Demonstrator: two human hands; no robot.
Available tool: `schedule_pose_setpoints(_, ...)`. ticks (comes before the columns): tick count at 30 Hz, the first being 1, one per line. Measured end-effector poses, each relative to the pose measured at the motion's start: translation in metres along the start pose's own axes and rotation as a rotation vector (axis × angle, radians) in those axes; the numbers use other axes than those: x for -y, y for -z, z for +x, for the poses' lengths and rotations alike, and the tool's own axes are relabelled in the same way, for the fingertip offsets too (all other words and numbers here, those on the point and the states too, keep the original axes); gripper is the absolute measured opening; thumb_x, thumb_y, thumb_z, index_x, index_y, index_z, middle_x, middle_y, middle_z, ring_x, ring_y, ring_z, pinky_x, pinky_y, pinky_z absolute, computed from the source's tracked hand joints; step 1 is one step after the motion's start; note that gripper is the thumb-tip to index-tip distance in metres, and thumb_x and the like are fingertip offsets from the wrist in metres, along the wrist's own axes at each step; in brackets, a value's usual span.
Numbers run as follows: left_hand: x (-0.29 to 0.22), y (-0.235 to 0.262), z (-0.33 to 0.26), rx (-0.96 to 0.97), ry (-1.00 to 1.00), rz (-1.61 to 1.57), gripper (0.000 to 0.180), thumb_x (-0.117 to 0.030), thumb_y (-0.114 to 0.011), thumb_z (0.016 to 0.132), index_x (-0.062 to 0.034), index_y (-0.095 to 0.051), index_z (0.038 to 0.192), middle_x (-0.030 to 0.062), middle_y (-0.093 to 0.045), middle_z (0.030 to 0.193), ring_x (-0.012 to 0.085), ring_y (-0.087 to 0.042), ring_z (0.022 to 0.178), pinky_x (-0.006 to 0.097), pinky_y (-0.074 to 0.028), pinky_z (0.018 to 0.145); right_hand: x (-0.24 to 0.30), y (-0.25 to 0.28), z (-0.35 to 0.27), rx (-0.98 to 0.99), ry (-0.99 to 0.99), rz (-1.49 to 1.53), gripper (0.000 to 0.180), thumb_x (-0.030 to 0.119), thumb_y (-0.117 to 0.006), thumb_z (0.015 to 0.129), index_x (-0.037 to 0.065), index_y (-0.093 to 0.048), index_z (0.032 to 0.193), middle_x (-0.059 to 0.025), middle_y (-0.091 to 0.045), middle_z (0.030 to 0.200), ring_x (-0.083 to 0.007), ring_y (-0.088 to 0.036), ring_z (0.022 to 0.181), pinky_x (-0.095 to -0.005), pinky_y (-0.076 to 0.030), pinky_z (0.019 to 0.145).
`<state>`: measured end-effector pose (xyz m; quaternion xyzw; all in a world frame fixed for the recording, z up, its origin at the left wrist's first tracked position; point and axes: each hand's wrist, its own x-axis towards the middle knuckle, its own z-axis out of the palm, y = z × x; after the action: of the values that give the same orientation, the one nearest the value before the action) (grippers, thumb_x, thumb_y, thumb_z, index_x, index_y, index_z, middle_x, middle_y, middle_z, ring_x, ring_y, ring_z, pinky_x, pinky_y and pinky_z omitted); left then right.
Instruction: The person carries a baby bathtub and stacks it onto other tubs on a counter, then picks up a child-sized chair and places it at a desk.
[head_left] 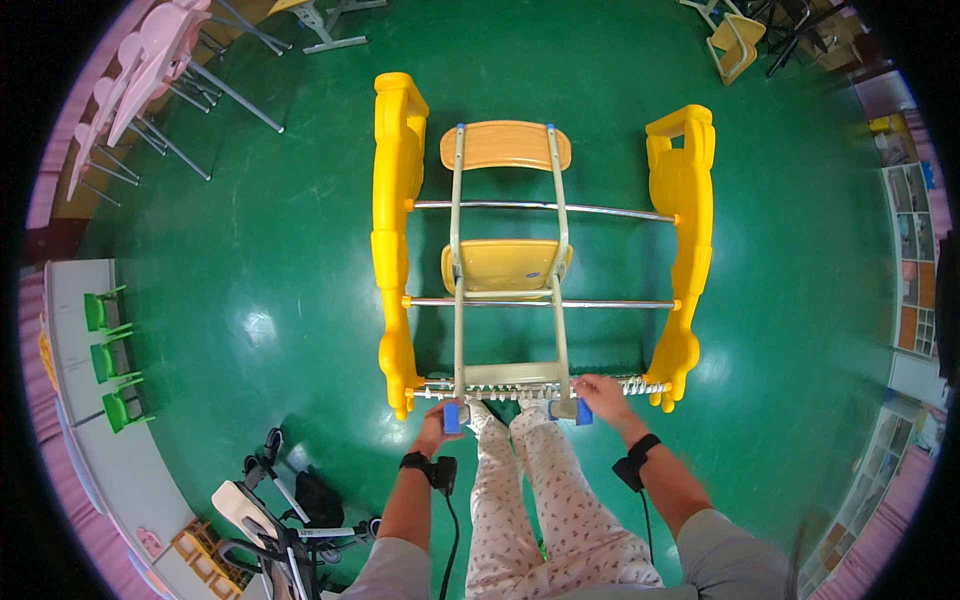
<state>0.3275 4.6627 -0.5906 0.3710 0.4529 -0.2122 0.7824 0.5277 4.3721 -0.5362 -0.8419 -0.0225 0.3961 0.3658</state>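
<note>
A chair with a tan wooden backrest, a yellow wooden seat and pale metal legs lies across the chrome bars of a rack with yellow plastic sides. Its backrest points away from me, and its blue-capped feet are near my shoes. My left hand is closed at the left leg, beside its blue cap. At the right leg, just above the other blue cap, my right hand is closed too. Some fingers of both hands are hidden. A row of small pale hooks runs along the nearest bar.
A folded stroller stands at the lower left. Small green chairs line the left wall. Pink high seats are at the far left, a wooden chair at the far right, and shelves along the right wall.
</note>
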Motion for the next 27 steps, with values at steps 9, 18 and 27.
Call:
schedule_pose_setpoints(9, 0.000, 0.031, 0.013, -0.164, 0.314, 0.281, 0.045, -0.041, -0.065, 0.070, -0.0085, -0.061, 0.101, 0.0028, -0.057, 0.088, 0.0163, -0.055, 0.081, 0.044, -0.047, 0.069, -0.053, -0.053, -0.001, 0.054, -0.109, -0.017, 0.037, 0.024, -0.078, 0.056, 0.007, -0.063, 0.085, -0.0072, -0.062, 0.063, -0.0146, -0.059, 0.055, -0.0270, -0.047, 0.054)
schedule_pose_setpoints(18, 0.001, 0.026, 0.014, -0.215, 0.355, 0.422, 0.051, -0.028, -0.064, 0.073, -0.0082, -0.050, 0.118, 0.0051, -0.059, 0.093, 0.0173, -0.058, 0.082, 0.043, -0.048, 0.073, -0.091, -0.075, -0.012, -0.057, -0.190, -0.053, 0.063, 0.043, -0.080, 0.050, 0.007, -0.059, 0.097, -0.0076, -0.060, 0.086, -0.0201, -0.058, 0.076, -0.0330, -0.047, 0.068)
schedule_pose_setpoints(27, -0.006, 0.012, 0.016, -0.365, 0.554, 0.660, 0.040, -0.040, -0.068, 0.063, -0.0029, -0.063, 0.077, 0.0072, -0.062, 0.077, 0.0234, -0.063, 0.071, 0.037, -0.048, 0.059, -0.098, -0.073, -0.017, 0.034, -0.543, -0.179, 0.066, 0.059, -0.071, 0.053, 0.010, -0.059, 0.095, -0.0072, -0.062, 0.089, -0.0226, -0.057, 0.088, -0.0453, -0.034, 0.081)
